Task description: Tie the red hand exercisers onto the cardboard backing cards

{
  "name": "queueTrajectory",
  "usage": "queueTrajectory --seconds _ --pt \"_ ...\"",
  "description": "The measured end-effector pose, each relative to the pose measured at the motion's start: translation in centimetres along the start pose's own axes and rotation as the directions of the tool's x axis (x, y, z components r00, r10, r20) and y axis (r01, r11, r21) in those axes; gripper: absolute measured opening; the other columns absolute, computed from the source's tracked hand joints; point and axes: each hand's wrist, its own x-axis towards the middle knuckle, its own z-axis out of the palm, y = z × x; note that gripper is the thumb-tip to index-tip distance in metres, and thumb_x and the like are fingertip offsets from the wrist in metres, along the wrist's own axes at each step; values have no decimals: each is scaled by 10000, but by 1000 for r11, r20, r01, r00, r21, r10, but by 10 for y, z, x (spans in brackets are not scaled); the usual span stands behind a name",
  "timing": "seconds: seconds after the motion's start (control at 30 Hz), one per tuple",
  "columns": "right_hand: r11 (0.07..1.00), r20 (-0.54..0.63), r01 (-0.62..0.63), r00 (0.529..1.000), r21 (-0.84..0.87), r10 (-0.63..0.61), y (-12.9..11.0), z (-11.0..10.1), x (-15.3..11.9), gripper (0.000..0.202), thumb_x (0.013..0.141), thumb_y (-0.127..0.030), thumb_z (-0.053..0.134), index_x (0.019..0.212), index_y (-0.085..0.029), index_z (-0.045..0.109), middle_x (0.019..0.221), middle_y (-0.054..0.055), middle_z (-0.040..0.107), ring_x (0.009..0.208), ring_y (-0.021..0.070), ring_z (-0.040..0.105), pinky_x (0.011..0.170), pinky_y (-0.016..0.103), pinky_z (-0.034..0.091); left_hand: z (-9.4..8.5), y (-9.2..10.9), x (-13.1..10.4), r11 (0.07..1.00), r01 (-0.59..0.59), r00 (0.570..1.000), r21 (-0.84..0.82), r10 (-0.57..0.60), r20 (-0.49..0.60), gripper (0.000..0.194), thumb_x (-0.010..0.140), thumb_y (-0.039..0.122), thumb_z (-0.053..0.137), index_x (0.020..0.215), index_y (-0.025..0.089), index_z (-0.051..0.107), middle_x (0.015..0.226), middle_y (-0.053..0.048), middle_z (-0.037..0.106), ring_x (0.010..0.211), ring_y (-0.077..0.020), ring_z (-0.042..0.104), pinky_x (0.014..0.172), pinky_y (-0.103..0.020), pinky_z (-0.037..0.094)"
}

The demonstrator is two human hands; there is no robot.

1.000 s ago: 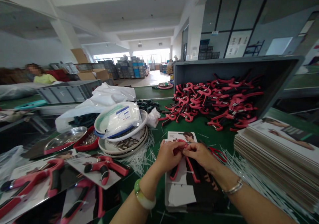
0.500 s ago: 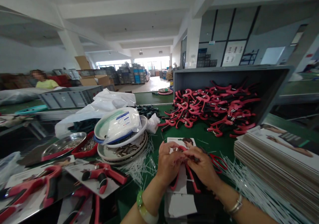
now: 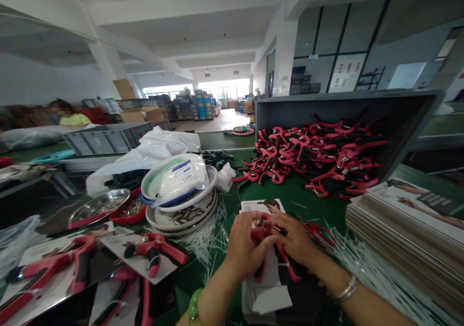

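Observation:
Red pliers with black grips [image 3: 290,268] lie on a printed backing card [image 3: 252,205], their handles pointing toward me. My left hand [image 3: 241,246] is closed around the head of the pliers from the left. From the right, my right hand [image 3: 299,241] pinches the same part, its fingertips close to the left thumb. Between them the fingers hide most of the head. Beneath lies a pile of cards [image 3: 304,299], with a loose white paper piece [image 3: 273,299] near its front. Red-handled scissors [image 3: 321,235] rest just right of my right hand.
A grey crate [image 3: 348,95] on its side spills many red pliers [image 3: 290,147]. Carded pliers [image 3: 148,253] lie at left, near stacked bowls [image 3: 181,224] of metal parts. White plastic ties [image 3: 366,263] and a tall card stack [image 3: 395,248] are at right. A person [image 3: 74,118] sits far left.
My left hand has shifted over the head of the pliers, its thumb now lower and pointing right. The right fingers stay at the head. The view has turned slightly left.

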Motion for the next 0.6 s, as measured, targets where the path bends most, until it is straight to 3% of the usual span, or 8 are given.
queueTrajectory --seconds 0.1,0.2,0.37,0.5,0.6 --pt "998 -46 34 998 -50 -37 0 -3 -4 178 881 -245 504 910 -214 677 984 79 685 1019 220 597 916 412 452 4 -1 -11 970 244 962 18 -244 122 320 737 286 633 1047 211 604 1094 -88 606 1032 -254 545 895 -410 445" --pt "987 -58 117 991 -115 -124 -4 -7 -5 166 882 -225 511 913 -202 672 997 83 689 981 211 607 873 387 477 10 3 -16 923 384 918 34 -386 93 271 773 288 577 1032 222 626 1119 -84 587 1065 -254 527 923 -405 426" --pt "967 75 219 975 -130 -211 -12 -15 -7 202 880 -155 448 904 -178 647 895 78 695 868 184 615 786 317 501 13 10 -14 902 432 898 19 -432 84 275 775 305 574 1033 235 638 1147 -74 568 1102 -252 504 941 -391 411" --pt "960 269 188 954 -207 -129 -18 -20 -12 227 832 -111 432 863 -174 647 868 81 686 833 195 614 758 320 493 14 11 -13 902 431 899 25 -431 72 303 762 262 583 1060 236 633 1210 -66 550 1136 -241 490 970 -376 394" --pt "977 274 106 960 -183 -53 -19 -20 -16 205 840 -144 440 840 -183 642 844 62 681 813 179 619 752 299 484 14 9 -11 897 441 895 27 -442 65 239 771 269 582 996 254 661 1177 -48 576 1113 -226 511 956 -355 407"
